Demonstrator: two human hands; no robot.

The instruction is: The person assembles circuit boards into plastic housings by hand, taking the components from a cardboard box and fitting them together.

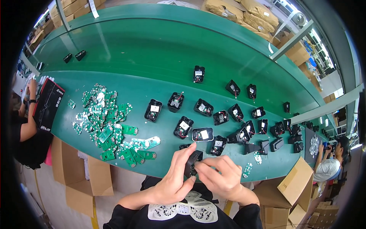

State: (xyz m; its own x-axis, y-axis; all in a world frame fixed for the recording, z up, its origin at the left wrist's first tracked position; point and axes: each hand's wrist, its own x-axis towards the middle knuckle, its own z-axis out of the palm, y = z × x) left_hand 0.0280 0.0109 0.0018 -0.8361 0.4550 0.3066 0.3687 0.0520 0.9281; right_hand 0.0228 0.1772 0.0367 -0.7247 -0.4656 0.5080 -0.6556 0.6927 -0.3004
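My left hand [176,177] is wrapped round a small black plastic housing [193,159], held just above the front edge of the green bench. My right hand [221,176] pinches at the open side of that housing; its fingertips cover whatever they grip there. Just beyond my hands on the bench lie several black housings, among them one with a white label [203,134] and another [218,145] with parts showing inside. A large loose heap of green circuit boards [106,128] spreads to the left.
A black printed box [48,105] stands at the bench's left end beside another person's arm [30,114]. Open cardboard boxes [82,173] [289,191] sit below the front edge on both sides. Another person [328,166] works at the far right. A raised green strip [152,49] runs behind.
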